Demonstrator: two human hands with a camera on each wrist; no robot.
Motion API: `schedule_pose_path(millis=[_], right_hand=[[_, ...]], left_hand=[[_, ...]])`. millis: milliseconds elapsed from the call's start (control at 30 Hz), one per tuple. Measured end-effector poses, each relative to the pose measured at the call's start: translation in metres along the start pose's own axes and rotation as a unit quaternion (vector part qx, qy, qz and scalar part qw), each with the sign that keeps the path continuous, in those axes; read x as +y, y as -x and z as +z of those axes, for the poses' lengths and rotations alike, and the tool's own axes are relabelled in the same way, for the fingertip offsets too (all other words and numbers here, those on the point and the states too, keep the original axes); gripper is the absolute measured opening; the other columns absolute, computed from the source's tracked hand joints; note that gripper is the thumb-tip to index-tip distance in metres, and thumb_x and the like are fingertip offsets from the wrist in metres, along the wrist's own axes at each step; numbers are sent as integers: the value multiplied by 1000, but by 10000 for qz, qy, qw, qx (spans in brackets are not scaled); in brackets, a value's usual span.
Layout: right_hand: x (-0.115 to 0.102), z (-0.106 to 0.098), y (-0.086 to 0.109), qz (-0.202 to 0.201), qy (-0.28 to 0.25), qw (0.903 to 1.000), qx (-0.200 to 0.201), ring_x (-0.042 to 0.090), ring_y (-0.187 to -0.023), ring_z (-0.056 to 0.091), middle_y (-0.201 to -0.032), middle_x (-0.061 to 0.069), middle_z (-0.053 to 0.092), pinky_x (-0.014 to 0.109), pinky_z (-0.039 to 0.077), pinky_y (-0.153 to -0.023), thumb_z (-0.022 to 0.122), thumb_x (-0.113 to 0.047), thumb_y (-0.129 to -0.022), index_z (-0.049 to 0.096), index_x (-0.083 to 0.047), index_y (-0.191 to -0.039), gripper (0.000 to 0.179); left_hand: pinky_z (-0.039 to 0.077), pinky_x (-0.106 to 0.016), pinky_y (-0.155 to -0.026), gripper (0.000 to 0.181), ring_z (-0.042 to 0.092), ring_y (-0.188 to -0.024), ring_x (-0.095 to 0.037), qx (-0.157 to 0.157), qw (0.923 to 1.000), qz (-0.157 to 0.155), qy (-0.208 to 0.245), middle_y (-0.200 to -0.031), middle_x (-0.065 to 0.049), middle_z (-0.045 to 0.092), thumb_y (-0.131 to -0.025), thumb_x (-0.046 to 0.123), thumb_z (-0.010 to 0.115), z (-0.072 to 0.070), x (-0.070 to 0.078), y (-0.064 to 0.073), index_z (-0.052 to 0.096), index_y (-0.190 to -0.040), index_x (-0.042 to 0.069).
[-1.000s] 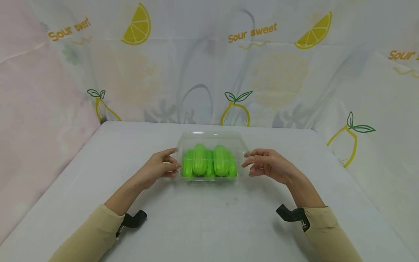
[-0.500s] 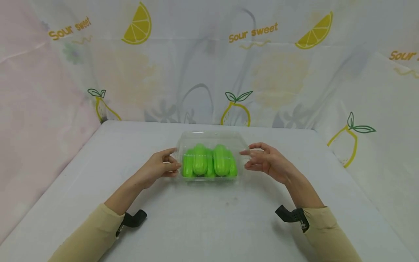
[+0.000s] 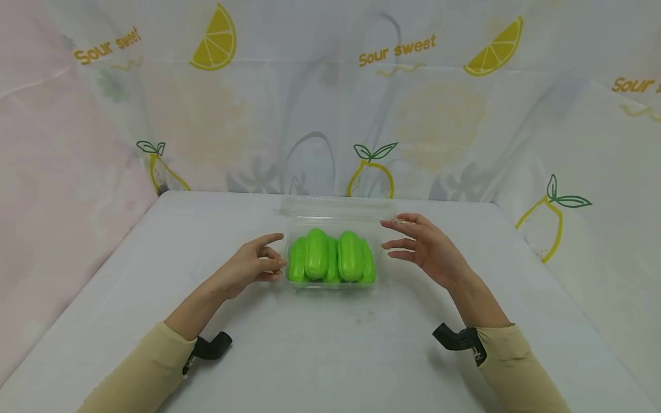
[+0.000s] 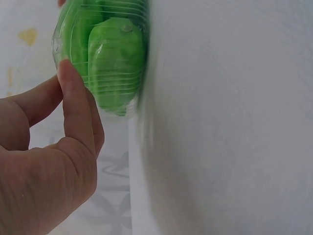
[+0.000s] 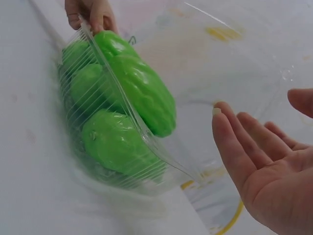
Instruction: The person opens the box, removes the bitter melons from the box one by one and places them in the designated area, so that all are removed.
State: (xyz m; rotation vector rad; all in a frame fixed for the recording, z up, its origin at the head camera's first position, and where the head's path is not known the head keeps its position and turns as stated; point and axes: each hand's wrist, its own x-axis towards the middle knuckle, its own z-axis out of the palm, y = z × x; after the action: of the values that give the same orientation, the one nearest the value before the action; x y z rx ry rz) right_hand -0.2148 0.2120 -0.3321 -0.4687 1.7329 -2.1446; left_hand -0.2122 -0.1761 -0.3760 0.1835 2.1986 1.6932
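Observation:
A clear plastic clamshell box (image 3: 330,285) sits on the white table, its see-through lid (image 3: 338,207) swung up and back. Inside lie several glossy, bright green, cucumber-shaped pieces (image 3: 317,255), one layer on top of another. At the left end my left hand (image 3: 253,265) pinches the box's rim, as the left wrist view shows with the fingertip (image 4: 70,73) on the edge. My right hand (image 3: 431,249) is at the right end by the raised lid. Its fingers (image 5: 230,137) are extended, palm up in the right wrist view, and hold nothing.
The white table (image 3: 330,355) runs back to a hanging cloth (image 3: 310,103) printed with lemons and "Sour sweet" lettering. More cloth hangs along the left and right sides. Each forearm carries a black wrist mount (image 3: 212,347).
The lid has swung from over the green pieces up and back. My right hand has risen slightly, its fingers straightening. My left hand stays at the box's left end.

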Motion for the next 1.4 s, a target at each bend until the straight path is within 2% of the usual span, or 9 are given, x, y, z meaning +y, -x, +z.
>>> schedule_pose_path(millis=[233,367,533,667,800,900,1067,1200,1400], right_hand=[[6,-3,-3,-308,187,9993,-36,23,-109,69,-149,8,48,35,57,-92,38,-9,-106,41,-16,-133,29],[6,-1,-3,-441,385,9983,-25,22,-118,64,-151,9,43,36,56,-94,39,-6,-105,39,-17,-140,37],[5,0,-2,-417,611,9972,64,22,-130,50,-151,8,37,35,54,-98,40,-6,-104,34,-17,-149,47],[4,0,-2,-320,718,9968,150,25,-139,38,-159,11,24,32,52,-101,40,-5,-103,26,-20,-156,57],[4,-1,-3,-331,849,9957,159,30,-149,23,-166,9,10,30,47,-105,43,-5,-101,23,-19,-158,62],[4,-3,-3,-328,996,9944,112,30,-153,14,-167,5,9,31,41,-110,45,-7,-101,20,-20,-159,64],[6,-3,-4,-309,1249,9917,-19,31,-155,4,-168,4,6,46,26,-120,46,-8,-101,11,-22,-161,70],[8,-2,-4,-337,1457,9887,-15,30,-156,0,-169,2,3,59,11,-123,48,-9,-102,6,-22,-161,73],[10,-1,-5,-395,1795,9829,144,31,-156,2,-168,4,5,64,8,-121,51,-9,-100,8,-27,-161,77]], left_hand=[[60,-26,-73,78,65,-77,-14,-7,10000,-58,29,-102,-7,56,-94,13,68,1,1,0,23,-158,15],[60,-26,-73,79,65,-77,-14,-45,9999,-70,71,-101,-7,56,-94,13,68,0,1,0,22,-158,15],[60,-26,-72,80,65,-77,-15,-96,9999,-65,98,-101,-7,56,-94,14,69,-1,1,1,22,-158,14],[60,-26,-72,80,66,-77,-15,-117,9999,-66,83,-101,-8,56,-94,14,69,-1,1,2,22,-158,14],[60,-26,-72,80,66,-77,-15,-128,9999,-68,72,-100,-8,56,-94,14,69,-1,1,2,22,-158,14],[60,-26,-72,80,65,-77,-15,-135,9999,-61,72,-100,-8,56,-94,13,68,-1,2,2,21,-158,14],[60,-27,-72,80,65,-78,-16,-197,9998,-40,23,-98,-8,57,-94,12,68,0,3,4,21,-158,13],[60,-28,-72,82,65,-77,-16,-308,9995,5,-12,-97,-8,57,-94,11,68,0,4,4,18,-159,13],[60,-29,-73,86,65,-76,-16,-468,9989,34,30,-94,-7,56,-93,12,68,1,3,5,14,-160,14]])
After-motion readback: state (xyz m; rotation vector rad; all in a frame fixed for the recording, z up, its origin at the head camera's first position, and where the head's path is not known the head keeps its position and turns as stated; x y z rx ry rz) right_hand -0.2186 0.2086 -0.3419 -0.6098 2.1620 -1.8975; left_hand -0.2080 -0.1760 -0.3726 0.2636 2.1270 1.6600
